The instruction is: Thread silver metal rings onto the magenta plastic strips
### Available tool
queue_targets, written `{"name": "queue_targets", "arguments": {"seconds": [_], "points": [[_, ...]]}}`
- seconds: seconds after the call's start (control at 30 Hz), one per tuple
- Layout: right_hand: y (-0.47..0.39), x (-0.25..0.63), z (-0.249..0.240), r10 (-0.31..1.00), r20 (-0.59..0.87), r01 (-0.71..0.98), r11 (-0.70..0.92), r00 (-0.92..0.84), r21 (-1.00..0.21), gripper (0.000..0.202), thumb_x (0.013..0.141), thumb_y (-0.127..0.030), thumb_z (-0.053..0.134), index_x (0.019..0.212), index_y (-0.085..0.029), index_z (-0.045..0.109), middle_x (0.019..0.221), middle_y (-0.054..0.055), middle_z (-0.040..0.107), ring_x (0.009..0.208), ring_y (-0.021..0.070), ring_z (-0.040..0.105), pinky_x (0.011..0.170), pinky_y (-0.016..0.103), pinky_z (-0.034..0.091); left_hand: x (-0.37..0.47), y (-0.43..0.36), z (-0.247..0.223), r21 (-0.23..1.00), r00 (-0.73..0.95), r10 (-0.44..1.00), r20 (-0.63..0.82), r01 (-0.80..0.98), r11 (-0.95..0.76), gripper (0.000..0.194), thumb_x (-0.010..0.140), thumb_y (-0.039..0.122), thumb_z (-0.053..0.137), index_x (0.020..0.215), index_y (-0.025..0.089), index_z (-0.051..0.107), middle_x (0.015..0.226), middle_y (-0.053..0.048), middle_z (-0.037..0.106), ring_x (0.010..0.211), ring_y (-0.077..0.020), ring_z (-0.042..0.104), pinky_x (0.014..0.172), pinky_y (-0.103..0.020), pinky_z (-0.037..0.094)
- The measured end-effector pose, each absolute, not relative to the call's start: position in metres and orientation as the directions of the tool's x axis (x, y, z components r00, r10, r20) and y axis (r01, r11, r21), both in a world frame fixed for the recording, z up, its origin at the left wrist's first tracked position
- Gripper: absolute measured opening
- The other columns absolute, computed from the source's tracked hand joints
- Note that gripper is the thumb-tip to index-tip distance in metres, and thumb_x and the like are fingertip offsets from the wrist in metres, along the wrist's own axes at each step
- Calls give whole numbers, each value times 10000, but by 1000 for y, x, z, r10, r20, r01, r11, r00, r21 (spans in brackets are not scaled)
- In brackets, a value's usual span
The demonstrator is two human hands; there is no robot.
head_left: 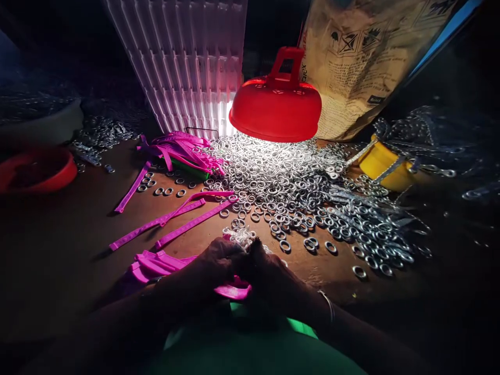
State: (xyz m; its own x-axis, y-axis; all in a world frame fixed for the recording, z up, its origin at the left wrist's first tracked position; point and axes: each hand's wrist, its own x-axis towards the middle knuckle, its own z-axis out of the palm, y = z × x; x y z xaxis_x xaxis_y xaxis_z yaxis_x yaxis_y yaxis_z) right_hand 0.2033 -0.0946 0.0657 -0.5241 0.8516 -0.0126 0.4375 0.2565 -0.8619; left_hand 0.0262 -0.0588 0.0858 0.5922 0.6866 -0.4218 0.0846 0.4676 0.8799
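Observation:
My left hand (221, 263) and my right hand (271, 273) meet close above the table's near edge, fingers closed and mostly in shadow. A curled pink strap (233, 290) shows below and between them, its upper part hidden by the fingers. Just beyond the fingertips is a small whitish clump (241, 237); whether I touch it is unclear. Left of my left hand lies a stack of pink straps (158, 265). Several loose straps (195, 223) with rows of holes are spread farther off. A large heap of metal rings (273, 174) spreads in front of my hands.
A red lamp (276, 112) lights the heap. Behind it stand a ribbed translucent panel (187, 62) and a printed brown bag (351, 73). A yellow container (380, 161) wound with cord is at right, a red bowl (58, 177) at left. More pink straps (179, 148) lie behind.

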Motion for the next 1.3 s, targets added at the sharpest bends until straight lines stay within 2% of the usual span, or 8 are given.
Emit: {"name": "queue_targets", "arguments": {"seconds": [0.23, 0.43, 0.7, 0.87, 1.0, 1.13, 1.23, 1.3], "points": [[-72, 208, 78, 790, -89, 497, 290, -607, -818, 226, 899, -292, 523, 1072, -160, 461, 668, -17, 567, 533, 75, 405, 494, 209, 280, 26, -54, 85, 853, 613, 667, -423, 21, 521, 301, 778, 354, 640, 641, 108, 536, 587, 22, 457, 555, -64, 400, 516, -188, 298], [-67, 217, 75, 758, -42, 480, 367, -651, -797, 177, 905, -312, 530, 995, -160, 550, 666, -18, 574, 527, 69, 426, 478, 203, 279, 2, -35, 105, 899, 577, 700, -421, 370, 236, 208, 822, 308, 533, 699, 140, 532, 610, 28, 442, 561, -84, 423, 509, -194, 345], [-74, 218, 71, 737, 73, 515, 536, -672, -668, 231, 940, -336, 492, 1092, -166, 529, 639, -38, 548, 517, 82, 391, 497, 237, 245, -63, -46, 113, 704, 451, 612, -650, 660, 261, 274, 746, 382, 518, 582, 177, 440, 541, 31, 435, 496, -98, 413, 467, -205, 294], [-74, 214, 68, 742, 279, 610, 663, -609, -434, 257, 878, -423, 551, 787, -184, 528, 670, 6, 600, 569, 127, 477, 596, 282, 293, -55, -10, 97, 723, 307, 878, -368, 689, 62, 217, 816, 350, 491, 718, 165, 548, 614, 6, 528, 562, -125, 502, 551, -216, 397], [-78, 217, 60, 750, 355, 619, 661, -558, -424, 231, 915, -418, 489, 923, -196, 551, 735, 15, 650, 616, 152, 561, 719, 320, 367, -30, 47, 70, 562, 215, 976, -36, 812, -158, 231, 833, 231, 505, 1002, 142, 636, 994, -109, 660, 875, -196, 595, 813, -287, 462], [-80, 226, 48, 781, 395, 652, 622, -483, -434, 255, 965, -372, 406, 1090, -203, 550, 735, 22, 672, 648, 165, 608, 757, 337, 399, -13, 86, 44, 342, 332, 943, -17, 889, -306, 332, 818, 158, 521, 1126, 72, 612, 1143, -198, 608, 1044, -290, 526, 948, -419, 373], [-76, 232, 41, 797, 436, 673, 595, -419, -440, 278, 966, -338, 387, 1117, -199, 574, 663, 12, 634, 590, 157, 578, 669, 313, 422, -11, 99, 35, 289, 378, 923, -67, 893, -345, 281, 860, 183, 456, 1015, 58, 655, 1035, -191, 632, 980, -299, 525, 913, -442, 345], [-73, 235, 36, 792, 453, 691, 594, -410, -413, 291, 946, -327, 415, 1142, -205, 592, 640, 12, 615, 574, 157, 561, 643, 306, 447, -13, 105, 33, 384, 386, 917, -100, 865, -322, 234, 852, 208, 465, 847, 87, 665, 834, -114, 627, 817, -225, 525, 789, -356, 379]]}}
